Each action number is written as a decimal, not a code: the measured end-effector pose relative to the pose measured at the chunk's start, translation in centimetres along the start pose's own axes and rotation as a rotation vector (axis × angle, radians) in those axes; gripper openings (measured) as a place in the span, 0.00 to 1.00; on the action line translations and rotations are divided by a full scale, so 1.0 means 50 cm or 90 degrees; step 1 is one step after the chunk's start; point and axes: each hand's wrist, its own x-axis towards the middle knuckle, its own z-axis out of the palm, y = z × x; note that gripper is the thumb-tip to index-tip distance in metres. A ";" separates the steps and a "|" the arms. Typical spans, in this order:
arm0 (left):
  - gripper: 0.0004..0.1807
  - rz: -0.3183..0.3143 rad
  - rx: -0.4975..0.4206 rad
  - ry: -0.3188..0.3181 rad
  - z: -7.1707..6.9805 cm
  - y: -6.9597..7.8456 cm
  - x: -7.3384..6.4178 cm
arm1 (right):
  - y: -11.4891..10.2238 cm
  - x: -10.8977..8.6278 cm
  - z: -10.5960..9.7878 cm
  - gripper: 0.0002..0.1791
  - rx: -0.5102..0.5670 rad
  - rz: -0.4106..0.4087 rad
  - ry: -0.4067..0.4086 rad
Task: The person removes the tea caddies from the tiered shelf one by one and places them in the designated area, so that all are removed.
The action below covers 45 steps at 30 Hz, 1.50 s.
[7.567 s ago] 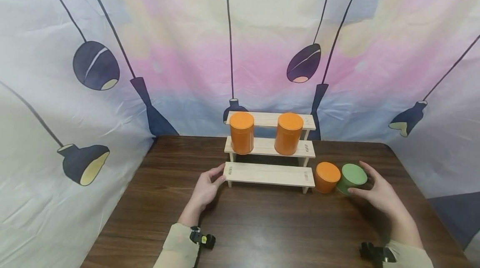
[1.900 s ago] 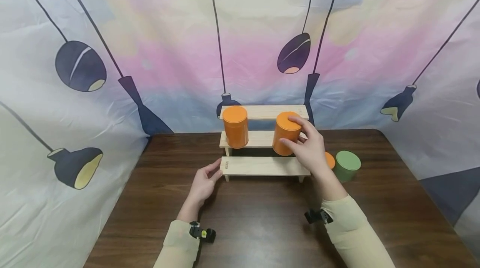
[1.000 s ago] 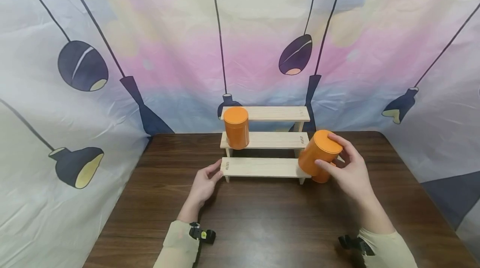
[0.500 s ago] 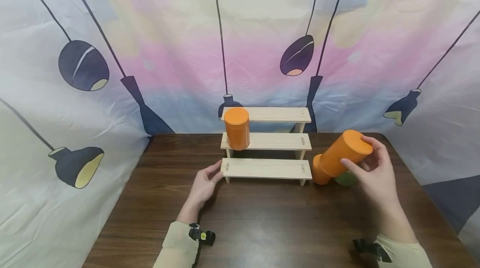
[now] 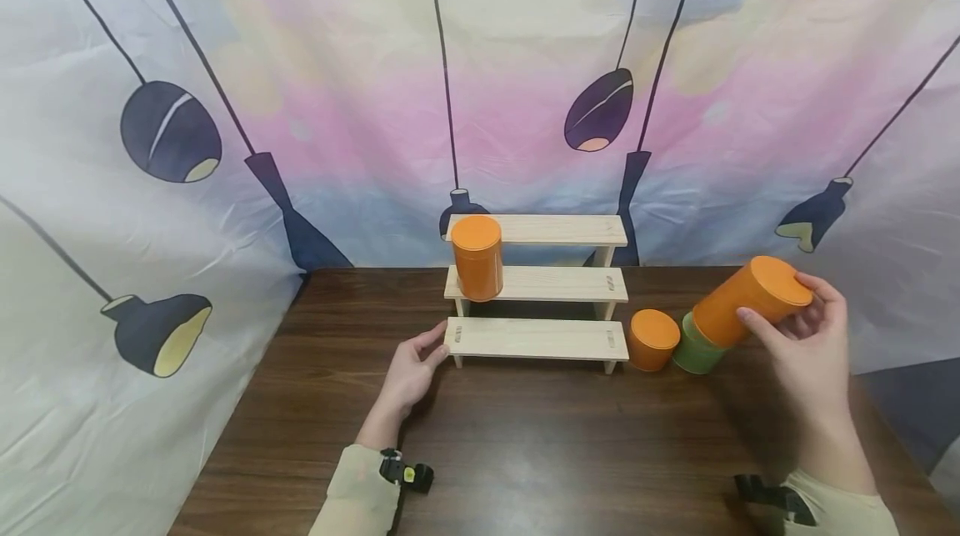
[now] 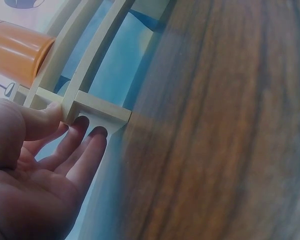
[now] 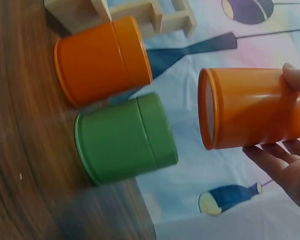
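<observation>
My left hand (image 5: 408, 371) pinches the left end of a three-step wooden display stand (image 5: 536, 338); in the left wrist view the thumb lies over the lowest board and the fingers curl beneath. Off to the right, my right hand (image 5: 813, 357) grips a tall orange canister (image 5: 738, 304) near its lidded top. That canister leans, lid toward the right. A short green canister (image 5: 697, 351) stands on the table below it, and the right wrist view shows a gap between the two (image 7: 125, 137). Another tall orange canister (image 5: 478, 259) stands upright on the middle step, at the left.
A short orange canister (image 5: 654, 342) stands between the stand's right end and the green canister. Under everything is a dark wooden table (image 5: 525, 453). A cloth printed with lamps (image 5: 375, 102) hangs right behind the table and along its sides.
Earlier my right hand was at the green canister; it then took the right tall orange canister off the middle step and carried it rightward, tilting it. The left hand has stayed on the stand.
</observation>
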 end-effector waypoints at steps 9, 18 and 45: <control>0.25 0.001 0.003 -0.003 0.003 0.001 -0.001 | 0.007 0.015 -0.026 0.50 -0.025 0.022 0.076; 0.25 0.004 0.011 -0.002 0.002 0.005 0.002 | 0.025 0.027 -0.043 0.48 -0.035 0.005 0.106; 0.25 0.010 0.003 -0.004 -0.001 -0.001 -0.001 | 0.061 0.044 -0.062 0.55 -0.148 0.073 0.091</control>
